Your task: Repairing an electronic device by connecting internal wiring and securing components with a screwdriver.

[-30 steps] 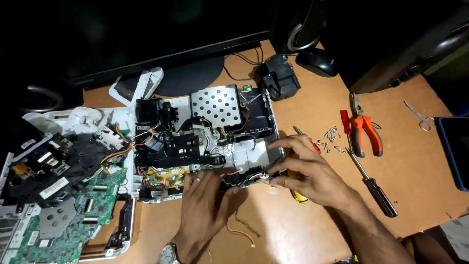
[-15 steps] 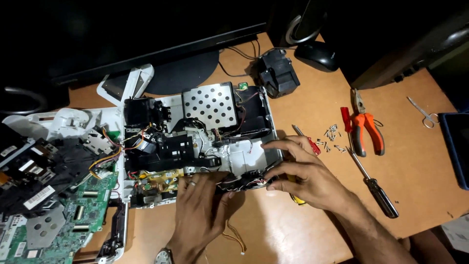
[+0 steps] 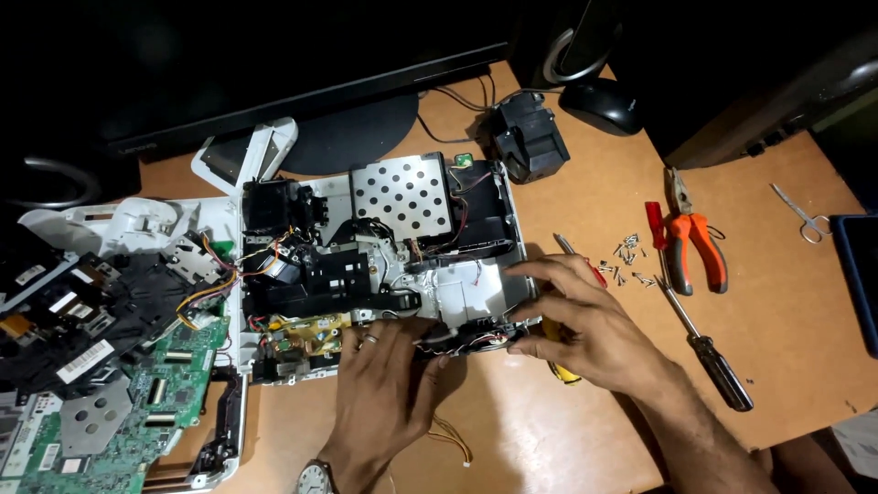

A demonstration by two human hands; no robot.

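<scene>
An opened white electronic device (image 3: 384,265) lies on the wooden table, its black inner parts, wires and a perforated metal shield (image 3: 401,194) exposed. My left hand (image 3: 384,389), with a ring and a wristwatch, presses its fingers on a small black part with wires (image 3: 462,340) at the device's front edge. My right hand (image 3: 581,320) grips the same part and the device's front right corner from the right side. A yellow-handled tool (image 3: 560,368) lies partly hidden under my right hand.
Orange-handled pliers (image 3: 695,242), a black-handled screwdriver (image 3: 709,348), several loose screws (image 3: 626,252) and small scissors (image 3: 803,215) lie to the right. A green circuit board (image 3: 137,402) and removed covers sit at left. A black module (image 3: 523,137), a mouse (image 3: 604,105) and a monitor stand (image 3: 357,133) are behind.
The view has shifted, so the device sits slightly further left and up. Both hands stay at the front edge, my right fingers spreading a little over the corner.
</scene>
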